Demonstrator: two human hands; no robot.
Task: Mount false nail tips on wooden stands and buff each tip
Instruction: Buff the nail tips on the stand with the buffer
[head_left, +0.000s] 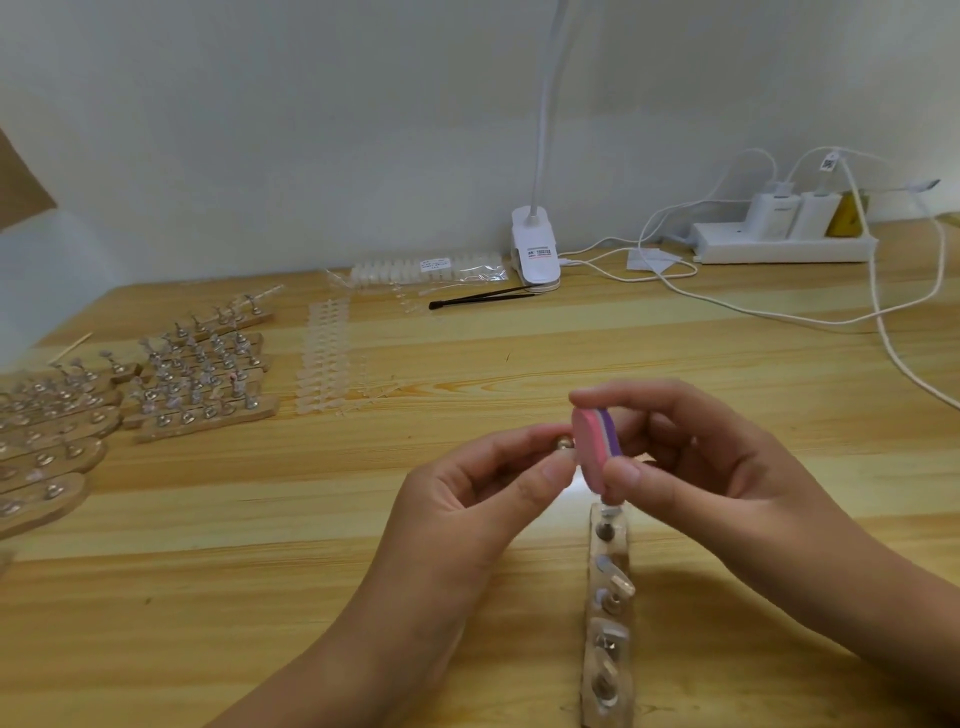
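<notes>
Pinching pink-purple buffer block (592, 448), right hand (701, 467) held it beside metal-tipped holder (564, 443) pinched by left hand (483, 493), near wooden stand (592, 670).

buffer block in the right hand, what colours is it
Buffer block: pink, with a purple layer along one side; best in the head view.

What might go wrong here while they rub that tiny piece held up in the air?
1. The left hand pinches the small metal peg with fingertips alone, so a firm stroke of the buffer block in the right hand might flick it away.
2. The wooden stand lies right below both hands; a lowered wrist may knock it askew.
</notes>
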